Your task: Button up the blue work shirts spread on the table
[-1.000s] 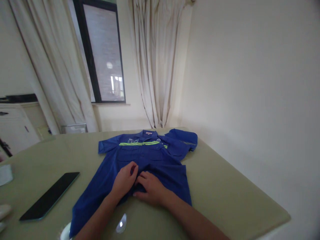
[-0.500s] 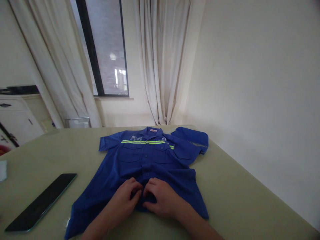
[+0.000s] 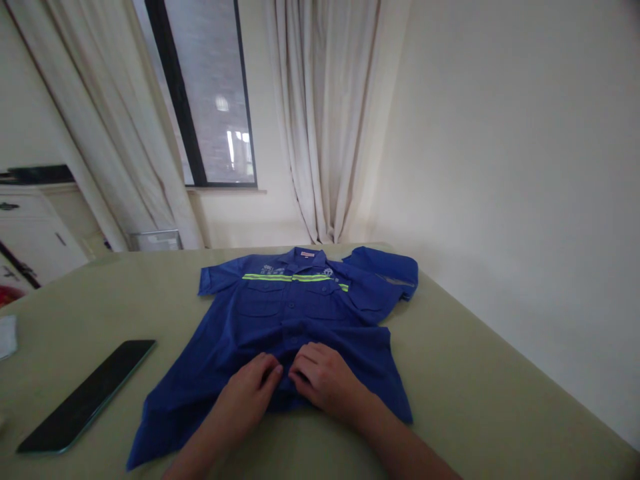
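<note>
A blue short-sleeved work shirt (image 3: 265, 303) lies front up on the table, collar at the far end. Across its chest runs a yellow-green reflective stripe (image 3: 270, 277), with pale printing above it. Near the lower front edges, my left hand (image 3: 250, 387) is closed in a pinch on the cloth. Close to its right, my right hand (image 3: 323, 377) pinches the shirt front too, thumb against bent fingers. The bit of cloth between the fingertips is mostly hidden. Around both hands the fabric is wrinkled, and the lower left corner spreads out toward me.
A blue cap-like cloth item (image 3: 387, 267) lies by the shirt's right sleeve. To the left on the green table (image 3: 465, 373) is a flat black slab (image 3: 87, 397) with a pale edge. Something white (image 3: 7, 337) sits at the left edge. A wall (image 3: 525, 200) borders the table's right side.
The thumbs and fingers of both hands have closed together on the shirt front. The view has shifted slightly; the shirt's upper part lies as before.
</note>
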### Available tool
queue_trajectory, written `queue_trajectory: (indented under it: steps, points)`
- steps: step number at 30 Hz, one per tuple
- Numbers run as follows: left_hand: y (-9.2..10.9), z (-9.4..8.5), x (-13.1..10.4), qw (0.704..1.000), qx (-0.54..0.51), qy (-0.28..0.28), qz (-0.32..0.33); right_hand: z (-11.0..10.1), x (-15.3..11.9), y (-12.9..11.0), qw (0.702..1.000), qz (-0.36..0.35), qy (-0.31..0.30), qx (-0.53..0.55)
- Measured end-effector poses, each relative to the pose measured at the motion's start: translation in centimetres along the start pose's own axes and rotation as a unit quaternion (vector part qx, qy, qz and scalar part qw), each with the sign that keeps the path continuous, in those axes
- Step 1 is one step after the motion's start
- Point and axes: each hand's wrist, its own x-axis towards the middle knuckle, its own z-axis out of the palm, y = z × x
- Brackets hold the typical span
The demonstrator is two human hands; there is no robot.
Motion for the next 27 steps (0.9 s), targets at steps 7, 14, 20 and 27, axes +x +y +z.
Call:
queue_trajectory:
  steps: [7, 14, 20, 27]
  points:
    - [-0.6, 0.4, 0.9, 0.955, -0.294, -0.021, -0.016, -0.1, 0.0, 0.3, 0.998, -0.033, 0.048, -0.015]
    - [-0.2, 1.6, 1.1, 0.949, -0.309, 0.065, 0.005, -0.2, 0.0, 0.2, 0.999, 0.009, 0.041, 0.020]
    - [0.4, 2.0, 0.7, 0.944, -0.311, 0.111, 0.017, -0.6, 0.1, 0.0, 0.992, 0.062, 0.054, 0.095]
    - [1.2, 2.1, 0.3, 0.945, -0.297, 0.131, 0.037, -0.6, 0.1, -0.4, 0.989, 0.109, 0.042, 0.095]
